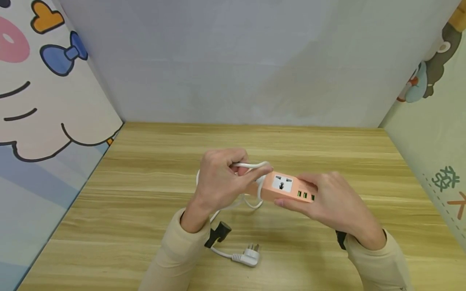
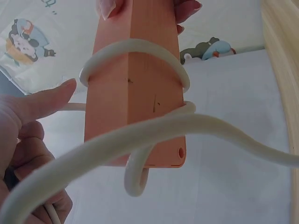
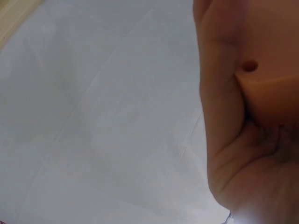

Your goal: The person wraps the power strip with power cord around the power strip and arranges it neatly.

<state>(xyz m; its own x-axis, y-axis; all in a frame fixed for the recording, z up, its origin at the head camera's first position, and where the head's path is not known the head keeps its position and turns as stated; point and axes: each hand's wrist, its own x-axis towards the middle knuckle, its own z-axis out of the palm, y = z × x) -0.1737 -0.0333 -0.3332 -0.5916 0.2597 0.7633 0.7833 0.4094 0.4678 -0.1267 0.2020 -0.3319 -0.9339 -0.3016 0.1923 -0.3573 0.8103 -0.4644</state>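
Observation:
My right hand [image 1: 333,200] grips one end of an orange power strip [image 1: 267,194], thumb along the near side and fingers over the far side. A white socket face and several USB ports show on its top. My left hand [image 1: 223,178] holds the strip's white cord [image 1: 251,165] in curled fingers, beside the strip's left end. In the left wrist view the cord [image 2: 135,45] loops around the strip [image 2: 140,93], and another length crosses in front. The right wrist view has the strip's end [image 3: 271,98] against the palm; the fingertips are out of sight there.
A white plug [image 1: 249,256] on the cord lies on the wooden table [image 1: 309,258], prongs pointing away from me. Black wrist gear [image 1: 220,233] shows by the left sleeve. A pale wall [image 1: 236,81] stands behind, with cartoon-printed panels [image 1: 73,101] at the sides.

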